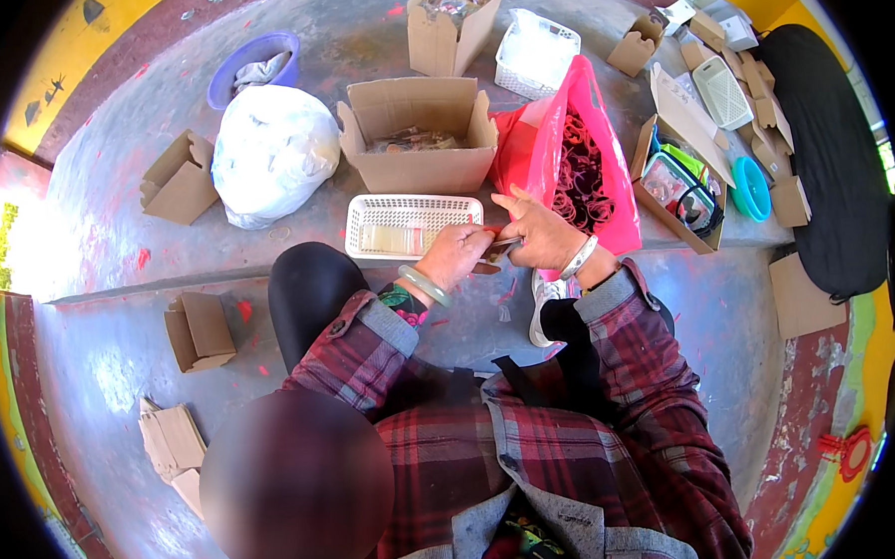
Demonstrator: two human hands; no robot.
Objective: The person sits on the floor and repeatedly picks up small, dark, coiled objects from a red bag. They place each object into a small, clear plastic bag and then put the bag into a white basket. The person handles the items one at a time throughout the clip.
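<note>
My left hand [458,253] and my right hand [545,235] meet just in front of a white perforated plastic basket [414,201]. Both have their fingers closed around something small. A bit of red, a thin metallic piece and a brownish bit show between them, but what these belong to I cannot make out. The right index finger points up and away from the rest. Clear packets [391,239] lie in the basket. Just beyond the right hand stands an open bright pink bag [617,162], full of dark loops with pinkish edges [581,174].
Behind the basket stands an open cardboard box [418,169] with small items inside. A stuffed white plastic bag [274,152], a purple basin [221,85] and a smaller carton [178,178] are at left. At right are an open carton [680,219] and a turquoise basin [750,188].
</note>
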